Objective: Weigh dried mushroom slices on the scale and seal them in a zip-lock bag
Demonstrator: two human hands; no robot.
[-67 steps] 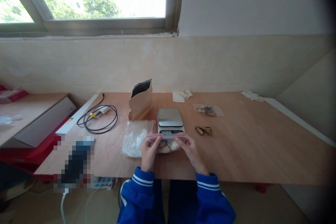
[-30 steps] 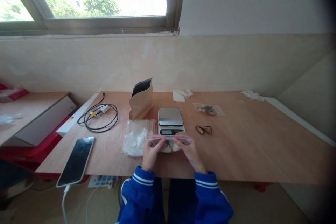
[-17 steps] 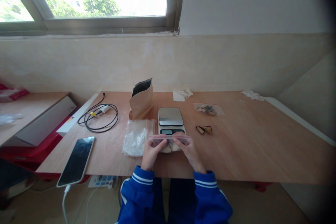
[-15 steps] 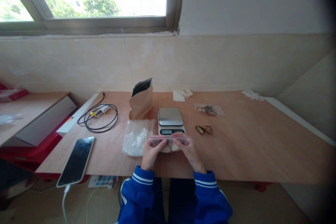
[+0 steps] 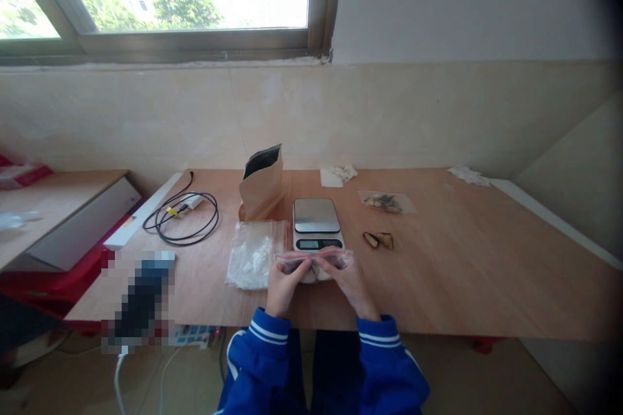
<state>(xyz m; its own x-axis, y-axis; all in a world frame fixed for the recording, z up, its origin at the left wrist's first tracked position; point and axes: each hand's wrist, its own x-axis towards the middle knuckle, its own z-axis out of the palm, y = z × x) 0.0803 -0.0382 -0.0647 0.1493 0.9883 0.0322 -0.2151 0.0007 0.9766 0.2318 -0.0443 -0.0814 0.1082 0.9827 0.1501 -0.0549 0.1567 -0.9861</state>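
Observation:
A clear zip-lock bag [image 5: 316, 274] with pale pieces inside is held at the table's near side, its reddish seal strip toward the scale. My left hand [image 5: 286, 282] pinches the strip near its middle. From the other side my right hand [image 5: 346, 277] pinches the same strip, the two thumbs close together. Just beyond the bag stands a digital kitchen scale [image 5: 316, 217] with a bare metal plate. A stack of clear zip-lock bags [image 5: 250, 256] lies left of my left hand. Two brown dried pieces [image 5: 378, 240] rest right of the scale.
Behind the stack stands an open brown paper pouch [image 5: 263, 185]. Another filled clear bag [image 5: 386, 201] lies at the right. A coiled black cable [image 5: 182, 217] and a blurred-out phone [image 5: 141, 298] with a white cable are on the left. Crumpled white paper [image 5: 343, 173] lies near the wall.
My thumbs have moved slightly inward along the bag's seal strip, and the strip now looks more creased. Both hands keep hold of the bag.

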